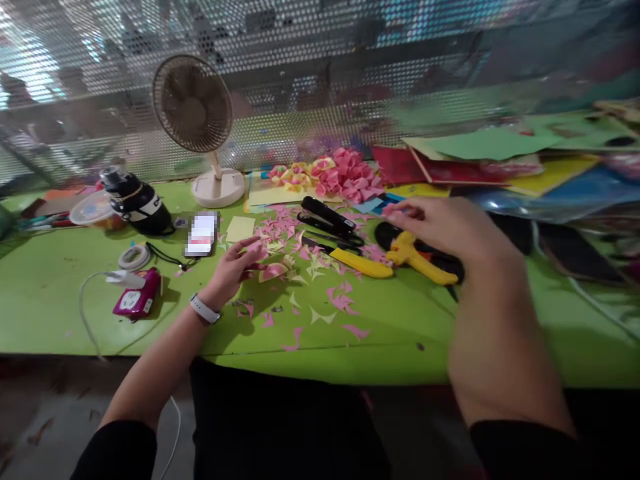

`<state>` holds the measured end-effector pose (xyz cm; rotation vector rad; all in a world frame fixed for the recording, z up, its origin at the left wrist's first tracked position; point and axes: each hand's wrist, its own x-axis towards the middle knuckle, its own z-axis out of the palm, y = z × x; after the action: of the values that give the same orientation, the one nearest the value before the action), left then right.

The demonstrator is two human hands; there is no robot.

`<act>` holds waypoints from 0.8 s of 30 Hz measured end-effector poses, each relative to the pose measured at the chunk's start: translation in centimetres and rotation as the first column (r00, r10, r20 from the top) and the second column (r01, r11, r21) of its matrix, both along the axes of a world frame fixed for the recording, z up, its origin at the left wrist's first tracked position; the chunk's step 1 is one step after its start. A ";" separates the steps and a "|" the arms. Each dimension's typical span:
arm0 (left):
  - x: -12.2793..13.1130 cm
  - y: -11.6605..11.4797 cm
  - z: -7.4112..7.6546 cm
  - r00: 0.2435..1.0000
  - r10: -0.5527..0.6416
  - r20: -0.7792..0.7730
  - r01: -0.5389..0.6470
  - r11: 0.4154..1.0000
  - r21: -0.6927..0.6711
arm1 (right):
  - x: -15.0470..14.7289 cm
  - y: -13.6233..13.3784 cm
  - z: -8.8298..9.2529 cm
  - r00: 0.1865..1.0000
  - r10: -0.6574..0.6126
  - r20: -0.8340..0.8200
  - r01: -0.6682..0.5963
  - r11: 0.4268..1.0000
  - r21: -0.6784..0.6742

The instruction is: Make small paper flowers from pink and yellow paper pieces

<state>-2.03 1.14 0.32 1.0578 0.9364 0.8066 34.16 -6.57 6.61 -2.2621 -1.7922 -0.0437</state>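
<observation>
My left hand, wearing a pale wristband, is closed at the fingertips on a small pink-and-yellow paper flower, just above the table; part of the grip is hidden. My right hand is pinched around what looks like a small pink paper piece. Below that hand lies a yellow-and-black glue gun. Between the hands are a yellow-handled cutting tool and a black stapler. Pink and cream paper scraps are scattered around them.
Finished pink and yellow paper flowers are heaped at the back. A fan, black bottle, phone, tape roll and magenta box with a cable stand left. Coloured sheets pile up right.
</observation>
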 end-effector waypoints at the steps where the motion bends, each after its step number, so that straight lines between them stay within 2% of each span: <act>1: 0.1 0.0 0.1 1.000 -0.001 0.013 0.001 1.000 -0.014 | 0.4 -0.4 0.3 0.999 -0.046 -0.001 0.046 0.999 0.004; 3: 0.2 0.0 0.3 0.999 0.009 0.034 -0.008 1.000 -0.029 | 0.9 -1.1 1.0 0.993 -0.115 -0.026 0.114 0.993 -0.036; 8: 0.3 0.0 0.8 0.998 0.045 0.051 -0.043 0.998 -0.036 | 1.0 -1.3 1.2 0.995 -0.060 -0.085 0.051 0.994 -0.101; 10: 0.3 0.0 0.9 0.997 0.052 0.063 -0.051 0.998 -0.022 | 0.6 -0.9 0.7 0.994 -0.017 -0.105 0.000 0.988 -0.156; 13: 0.3 0.1 0.9 0.996 0.044 0.075 -0.043 0.999 -0.016 | -0.5 -0.2 -0.3 0.981 0.102 -0.165 -0.144 0.952 -0.271; 15: 0.2 0.2 0.7 0.995 0.042 0.090 -0.041 0.999 -0.020 | -1.4 0.2 -0.9 0.968 0.170 -0.186 -0.220 0.930 -0.293; 20: -0.2 0.6 -0.1 0.990 0.062 0.128 -0.058 0.998 -0.033 | -3.1 0.4 -1.5 0.950 0.243 -0.195 -0.284 0.934 -0.216; 24: -0.4 0.5 -0.8 0.989 0.026 0.148 -0.017 0.998 -0.060 | -3.2 1.3 -1.2 0.945 0.192 -0.266 -0.215 0.975 -0.059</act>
<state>-2.47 1.69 -0.48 0.9251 0.8415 0.8590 30.92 -5.25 5.42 -2.0129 -1.9029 0.3587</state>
